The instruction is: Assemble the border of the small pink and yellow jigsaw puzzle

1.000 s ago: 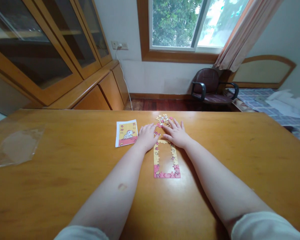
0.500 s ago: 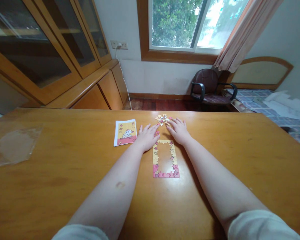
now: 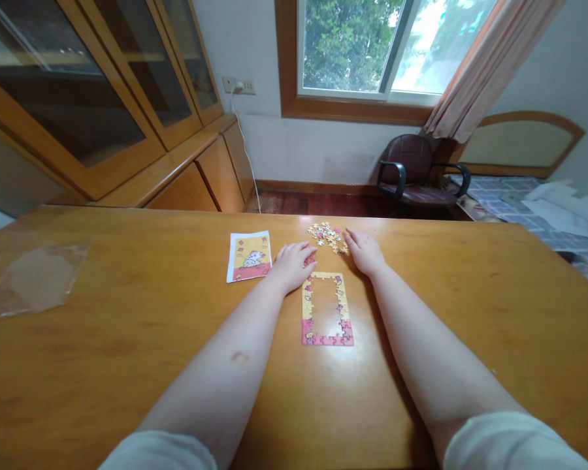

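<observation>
A jigsaw border (image 3: 347, 313), yellow above and pink below, lies assembled as a rectangular frame with bare table inside it. My left hand (image 3: 293, 266) rests at its upper left corner, fingers extended and thumb apart. Several pink puzzle pieces (image 3: 310, 260) show beside those fingers, partly covered. Beyond, a loose pile of puzzle pieces (image 3: 326, 234) lies near the far table edge. My right hand (image 3: 366, 252) is at the pile's right side, fingers stretched out close together with their tips on the table by the pieces; no held piece shows.
A picture sheet (image 3: 249, 256) with a cartoon animal lies left of my left hand. A clear plastic bag (image 3: 36, 277) lies at the left of the wooden table (image 3: 176, 281). Past the far edge are a cabinet (image 3: 215, 173), an office chair (image 3: 411, 166) and a bed (image 3: 509, 196).
My right hand has moved slightly right, off the pile, and its fingers have drawn together. Several loose pieces are now spread towards it. My left hand's fingers are less spread.
</observation>
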Available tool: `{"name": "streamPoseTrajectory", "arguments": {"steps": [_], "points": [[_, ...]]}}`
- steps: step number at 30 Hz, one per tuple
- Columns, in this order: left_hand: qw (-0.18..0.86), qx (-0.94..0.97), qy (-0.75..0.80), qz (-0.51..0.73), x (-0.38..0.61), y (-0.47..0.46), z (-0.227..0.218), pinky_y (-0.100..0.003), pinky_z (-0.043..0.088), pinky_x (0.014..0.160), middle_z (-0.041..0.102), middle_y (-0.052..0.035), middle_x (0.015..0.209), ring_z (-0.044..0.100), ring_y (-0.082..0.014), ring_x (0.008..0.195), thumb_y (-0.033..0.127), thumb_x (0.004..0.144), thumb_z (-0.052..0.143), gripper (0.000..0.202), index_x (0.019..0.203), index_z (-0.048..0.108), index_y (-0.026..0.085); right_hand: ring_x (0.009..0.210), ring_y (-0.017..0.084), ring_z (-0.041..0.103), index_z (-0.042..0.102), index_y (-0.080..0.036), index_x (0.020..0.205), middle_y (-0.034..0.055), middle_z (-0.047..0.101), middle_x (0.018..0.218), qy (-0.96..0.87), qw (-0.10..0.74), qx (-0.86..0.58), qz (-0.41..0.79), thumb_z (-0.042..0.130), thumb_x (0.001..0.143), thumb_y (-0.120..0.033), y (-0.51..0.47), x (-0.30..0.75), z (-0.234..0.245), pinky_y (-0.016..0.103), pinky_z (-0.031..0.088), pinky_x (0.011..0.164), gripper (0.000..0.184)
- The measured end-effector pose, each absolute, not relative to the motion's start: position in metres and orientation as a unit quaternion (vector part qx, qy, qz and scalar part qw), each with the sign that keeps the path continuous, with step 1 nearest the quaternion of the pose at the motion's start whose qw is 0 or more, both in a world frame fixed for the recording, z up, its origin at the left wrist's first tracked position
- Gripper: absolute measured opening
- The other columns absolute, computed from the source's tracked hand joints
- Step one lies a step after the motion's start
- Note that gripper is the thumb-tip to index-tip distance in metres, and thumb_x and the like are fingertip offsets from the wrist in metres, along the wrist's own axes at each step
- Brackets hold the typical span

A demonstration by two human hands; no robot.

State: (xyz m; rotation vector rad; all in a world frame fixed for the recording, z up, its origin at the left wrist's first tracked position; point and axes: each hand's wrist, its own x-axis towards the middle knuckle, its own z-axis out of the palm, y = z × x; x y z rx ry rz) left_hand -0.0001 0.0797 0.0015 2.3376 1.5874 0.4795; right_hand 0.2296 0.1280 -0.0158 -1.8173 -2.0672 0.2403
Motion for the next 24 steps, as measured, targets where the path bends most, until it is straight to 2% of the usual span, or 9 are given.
{"name": "streamPoseTrajectory", "arguments": {"steps": [3, 9, 12, 15, 17, 21, 24], "points": [[0.155, 0.802, 0.548, 0.178, -0.0006, 0.0818, 0.0002, -0.05, 0.025, 0.113, 0.052, -0.0068, 0.139, 0.044, -0.0248, 0.129, 0.035, 0.089, 0.048, 0.039, 0.126, 0.057, 0.025, 0.125, 0.02, 0.049, 0.056, -0.022, 0.13, 0.0047, 0.058, 0.133, -0.721, 0.208, -0.653, 0.099, 0.018, 0.099, -0.045, 0.1282, 0.2297, -0.0124, 0.034, 0.035, 0.106, 0.054], [0.172, 0.78, 0.556, 0.229, -0.0036, 0.0885, -0.004, -0.039, 0.038, 0.106, 0.06, -0.0081, 0.128, 0.052, -0.0226, 0.12, 0.033, 0.089, 0.048, 0.036, 0.12, 0.06, 0.018, 0.121, 0.019, 0.051, 0.061, -0.023, 0.123, 0.0045, 0.061, 0.128, -0.741, 0.186, -0.642, 0.066, 0.02, 0.1, -0.043, 0.1326, 0.2282, -0.0101, 0.032, 0.036, 0.103, 0.051], [0.168, 0.788, 0.546, 0.232, -0.0041, 0.089, -0.0051, -0.038, 0.039, 0.105, 0.061, -0.0081, 0.125, 0.053, -0.0225, 0.118, 0.034, 0.09, 0.047, 0.035, 0.118, 0.06, 0.018, 0.123, 0.021, 0.049, 0.054, -0.025, 0.132, 0.0054, 0.058, 0.132, -0.74, 0.165, -0.65, 0.052, 0.02, 0.099, -0.047, 0.1352, 0.2262, -0.0118, 0.036, 0.035, 0.103, 0.052], [0.163, 0.789, 0.546, 0.227, -0.0033, 0.0878, -0.0041, -0.038, 0.039, 0.104, 0.061, -0.0078, 0.125, 0.053, -0.0228, 0.118, 0.033, 0.09, 0.047, 0.035, 0.119, 0.059, 0.018, 0.129, 0.024, 0.042, 0.046, -0.034, 0.139, 0.0046, 0.049, 0.141, -0.747, 0.119, -0.653, 0.038, 0.024, 0.097, -0.053, 0.1361, 0.2246, -0.0134, 0.044, 0.03, 0.107, 0.051], [0.163, 0.787, 0.552, 0.223, -0.0028, 0.087, -0.0029, -0.038, 0.039, 0.104, 0.061, -0.0074, 0.126, 0.053, -0.0231, 0.118, 0.033, 0.09, 0.047, 0.034, 0.118, 0.06, 0.018, 0.131, 0.025, 0.04, 0.048, -0.037, 0.137, 0.004, 0.046, 0.144, -0.741, 0.103, -0.662, 0.035, 0.023, 0.097, -0.053, 0.1358, 0.2245, -0.0135, 0.046, 0.029, 0.107, 0.05], [0.165, 0.785, 0.554, 0.221, -0.0029, 0.0868, -0.002, -0.038, 0.039, 0.103, 0.061, -0.0077, 0.126, 0.053, -0.0234, 0.117, 0.033, 0.09, 0.046, 0.035, 0.119, 0.059, 0.019, 0.125, 0.025, 0.045, 0.06, -0.031, 0.127, 0.0069, 0.053, 0.136, -0.713, 0.136, -0.687, 0.035, 0.02, 0.097, -0.051, 0.1347, 0.2261, -0.0131, 0.044, 0.032, 0.105, 0.053], [0.162, 0.787, 0.553, 0.22, -0.0031, 0.0871, -0.0024, -0.038, 0.039, 0.103, 0.06, -0.0078, 0.127, 0.053, -0.0236, 0.118, 0.034, 0.09, 0.046, 0.035, 0.119, 0.059, 0.019, 0.128, 0.028, 0.042, 0.052, -0.029, 0.135, 0.0097, 0.048, 0.141, -0.72, 0.134, -0.68, 0.032, 0.021, 0.096, -0.054, 0.1344, 0.2258, -0.0137, 0.049, 0.029, 0.107, 0.055]]}}
